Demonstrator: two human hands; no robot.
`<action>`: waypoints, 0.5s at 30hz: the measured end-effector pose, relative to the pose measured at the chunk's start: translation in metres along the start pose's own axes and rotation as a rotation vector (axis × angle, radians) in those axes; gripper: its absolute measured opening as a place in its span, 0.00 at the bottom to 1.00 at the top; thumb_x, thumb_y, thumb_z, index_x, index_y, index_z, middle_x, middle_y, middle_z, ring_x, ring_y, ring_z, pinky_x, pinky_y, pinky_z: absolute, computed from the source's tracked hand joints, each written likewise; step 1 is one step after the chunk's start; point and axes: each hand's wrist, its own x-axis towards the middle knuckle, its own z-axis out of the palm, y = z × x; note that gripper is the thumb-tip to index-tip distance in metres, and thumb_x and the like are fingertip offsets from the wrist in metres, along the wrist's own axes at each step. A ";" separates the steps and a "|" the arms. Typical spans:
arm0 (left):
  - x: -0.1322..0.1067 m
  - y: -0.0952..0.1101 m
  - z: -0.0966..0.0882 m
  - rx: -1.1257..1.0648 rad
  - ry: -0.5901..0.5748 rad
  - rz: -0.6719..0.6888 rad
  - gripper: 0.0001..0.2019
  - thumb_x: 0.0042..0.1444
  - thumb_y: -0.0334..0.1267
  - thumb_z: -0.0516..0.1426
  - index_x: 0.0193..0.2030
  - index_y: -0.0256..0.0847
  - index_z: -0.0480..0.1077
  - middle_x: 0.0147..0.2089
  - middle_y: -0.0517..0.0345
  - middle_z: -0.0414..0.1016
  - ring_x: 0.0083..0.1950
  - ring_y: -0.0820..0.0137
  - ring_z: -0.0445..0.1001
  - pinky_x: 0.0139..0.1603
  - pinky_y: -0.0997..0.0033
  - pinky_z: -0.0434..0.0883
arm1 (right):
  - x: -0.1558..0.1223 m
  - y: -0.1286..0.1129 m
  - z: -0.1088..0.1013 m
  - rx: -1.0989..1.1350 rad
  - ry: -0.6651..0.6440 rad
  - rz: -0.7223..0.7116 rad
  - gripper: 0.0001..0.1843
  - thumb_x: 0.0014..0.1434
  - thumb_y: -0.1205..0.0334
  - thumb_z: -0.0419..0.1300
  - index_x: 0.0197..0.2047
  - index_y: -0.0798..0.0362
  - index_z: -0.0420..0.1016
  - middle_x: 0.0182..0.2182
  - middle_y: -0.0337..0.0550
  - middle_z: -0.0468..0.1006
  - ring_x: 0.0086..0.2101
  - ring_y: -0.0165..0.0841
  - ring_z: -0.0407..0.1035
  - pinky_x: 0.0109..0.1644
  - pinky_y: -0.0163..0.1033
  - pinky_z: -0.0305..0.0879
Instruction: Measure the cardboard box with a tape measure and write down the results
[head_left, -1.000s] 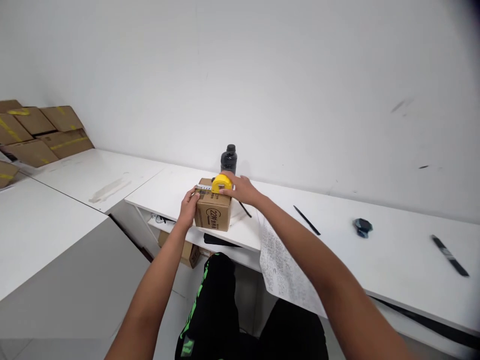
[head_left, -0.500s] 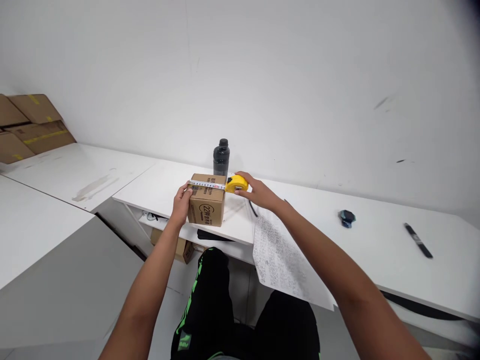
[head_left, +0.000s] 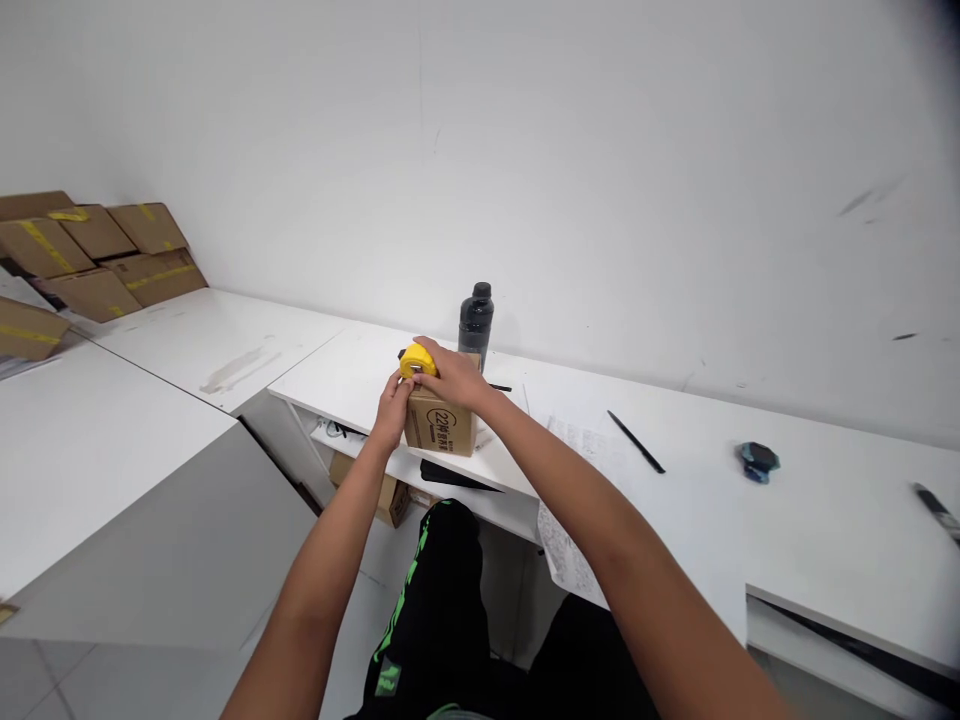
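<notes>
A small brown cardboard box [head_left: 441,425] with dark printing stands upright near the front edge of the white desk. My left hand [head_left: 390,410] is closed against its upper left edge, fingertips close to the tape measure. In my right hand [head_left: 457,378] is a yellow tape measure [head_left: 417,361], held above the box's upper left corner. No drawn-out blade shows, and my right hand covers much of the box top. Just behind the box rises a dark capped bottle [head_left: 476,322].
Printed paper [head_left: 570,560] hangs over the desk edge under my right forearm. A black pen [head_left: 636,441], a dark blue wristwatch-like item [head_left: 759,461] and a dark marker [head_left: 937,508] lie to the right. Stacked cartons [head_left: 150,275] are at the far left, with a shelf [head_left: 487,500] below.
The tape measure has moved left across the box to my left hand, and its blade, stretched over the box top before, is no longer visible. The view has turned slightly left.
</notes>
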 end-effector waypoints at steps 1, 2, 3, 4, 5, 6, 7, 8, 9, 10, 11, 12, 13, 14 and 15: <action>-0.001 0.000 0.001 -0.012 -0.003 -0.011 0.25 0.55 0.46 0.57 0.59 0.43 0.65 0.51 0.53 0.75 0.49 0.63 0.74 0.50 0.65 0.70 | -0.004 0.001 -0.001 -0.006 0.029 0.004 0.31 0.62 0.54 0.54 0.66 0.49 0.53 0.52 0.47 0.74 0.49 0.45 0.68 0.55 0.50 0.57; -0.001 0.001 0.003 -0.028 0.000 -0.021 0.28 0.55 0.46 0.57 0.62 0.43 0.63 0.52 0.52 0.75 0.49 0.63 0.74 0.51 0.65 0.70 | -0.010 0.004 -0.002 -0.012 0.068 0.008 0.30 0.63 0.53 0.53 0.66 0.49 0.54 0.53 0.47 0.74 0.51 0.45 0.67 0.58 0.52 0.54; -0.002 0.001 0.004 -0.048 0.010 -0.030 0.30 0.55 0.46 0.57 0.65 0.44 0.59 0.52 0.52 0.75 0.49 0.63 0.75 0.51 0.64 0.70 | -0.018 0.007 -0.004 -0.019 0.114 0.009 0.30 0.63 0.53 0.53 0.66 0.50 0.54 0.53 0.48 0.73 0.52 0.45 0.66 0.61 0.53 0.50; -0.002 0.001 0.006 -0.067 0.024 -0.038 0.33 0.55 0.46 0.58 0.67 0.45 0.55 0.53 0.51 0.74 0.48 0.63 0.75 0.51 0.63 0.70 | -0.030 0.010 -0.006 -0.027 0.162 0.010 0.30 0.63 0.53 0.52 0.66 0.50 0.54 0.55 0.48 0.72 0.54 0.44 0.64 0.63 0.54 0.47; -0.002 0.000 0.007 -0.080 0.038 -0.045 0.35 0.55 0.46 0.58 0.68 0.45 0.52 0.53 0.51 0.74 0.48 0.64 0.75 0.51 0.62 0.70 | -0.043 0.014 -0.009 -0.032 0.208 0.016 0.30 0.64 0.52 0.52 0.66 0.51 0.54 0.56 0.49 0.71 0.55 0.44 0.63 0.64 0.55 0.45; -0.001 -0.001 0.007 -0.086 0.051 -0.050 0.36 0.55 0.45 0.58 0.69 0.45 0.50 0.54 0.50 0.74 0.48 0.63 0.75 0.52 0.62 0.70 | -0.060 0.018 -0.012 -0.034 0.252 0.027 0.31 0.63 0.52 0.52 0.67 0.51 0.53 0.57 0.50 0.70 0.56 0.44 0.63 0.65 0.55 0.44; 0.000 -0.002 0.008 -0.086 0.065 -0.053 0.37 0.55 0.45 0.58 0.69 0.45 0.49 0.54 0.49 0.74 0.49 0.63 0.75 0.52 0.62 0.69 | -0.079 0.022 -0.014 -0.029 0.297 0.044 0.32 0.63 0.50 0.53 0.67 0.51 0.53 0.57 0.50 0.70 0.56 0.44 0.63 0.65 0.55 0.44; 0.002 -0.004 0.008 -0.082 0.082 -0.054 0.37 0.55 0.45 0.59 0.69 0.44 0.49 0.54 0.48 0.74 0.49 0.63 0.75 0.53 0.62 0.69 | -0.100 0.025 -0.016 -0.017 0.338 0.072 0.34 0.61 0.49 0.54 0.67 0.51 0.53 0.56 0.50 0.70 0.56 0.44 0.63 0.66 0.55 0.45; 0.004 -0.006 0.009 -0.077 0.099 -0.049 0.37 0.55 0.46 0.59 0.69 0.43 0.50 0.54 0.47 0.73 0.50 0.63 0.75 0.53 0.62 0.69 | -0.123 0.028 -0.018 0.005 0.378 0.113 0.35 0.59 0.47 0.57 0.66 0.51 0.55 0.54 0.50 0.72 0.56 0.44 0.63 0.66 0.55 0.46; 0.007 -0.009 0.009 -0.071 0.116 -0.039 0.36 0.55 0.46 0.58 0.68 0.42 0.51 0.54 0.47 0.73 0.50 0.63 0.74 0.53 0.62 0.69 | -0.146 0.030 -0.018 0.033 0.422 0.164 0.36 0.57 0.46 0.59 0.64 0.51 0.58 0.52 0.51 0.73 0.55 0.45 0.63 0.65 0.56 0.49; 0.010 -0.011 0.010 -0.062 0.138 -0.026 0.34 0.55 0.47 0.58 0.67 0.43 0.53 0.54 0.47 0.73 0.51 0.62 0.74 0.53 0.62 0.69 | -0.170 0.031 -0.018 0.066 0.456 0.235 0.35 0.54 0.45 0.61 0.61 0.50 0.62 0.52 0.51 0.73 0.56 0.46 0.63 0.64 0.56 0.52; 0.013 -0.013 0.011 -0.048 0.164 -0.010 0.32 0.55 0.47 0.57 0.66 0.43 0.55 0.54 0.48 0.72 0.51 0.62 0.74 0.53 0.63 0.69 | -0.193 0.031 -0.017 0.114 0.483 0.314 0.33 0.53 0.45 0.63 0.59 0.49 0.65 0.52 0.51 0.73 0.56 0.47 0.63 0.62 0.55 0.55; 0.016 -0.015 0.012 -0.031 0.189 0.004 0.31 0.55 0.48 0.57 0.64 0.44 0.57 0.55 0.48 0.71 0.52 0.62 0.73 0.54 0.63 0.69 | -0.215 0.030 -0.015 0.179 0.512 0.389 0.32 0.51 0.46 0.64 0.56 0.48 0.67 0.52 0.50 0.73 0.54 0.47 0.64 0.60 0.55 0.59; 0.019 -0.016 0.014 -0.013 0.204 0.011 0.30 0.55 0.48 0.57 0.63 0.45 0.58 0.56 0.49 0.70 0.53 0.62 0.72 0.54 0.63 0.69 | -0.235 0.027 -0.013 0.262 0.532 0.466 0.31 0.50 0.47 0.65 0.56 0.48 0.68 0.52 0.49 0.73 0.53 0.46 0.66 0.58 0.54 0.61; 0.022 -0.017 0.016 0.003 0.205 0.008 0.29 0.55 0.48 0.57 0.63 0.46 0.59 0.57 0.50 0.69 0.54 0.61 0.72 0.55 0.63 0.68 | -0.253 0.024 -0.010 0.351 0.559 0.541 0.31 0.49 0.48 0.66 0.55 0.47 0.68 0.51 0.48 0.73 0.52 0.45 0.67 0.57 0.53 0.63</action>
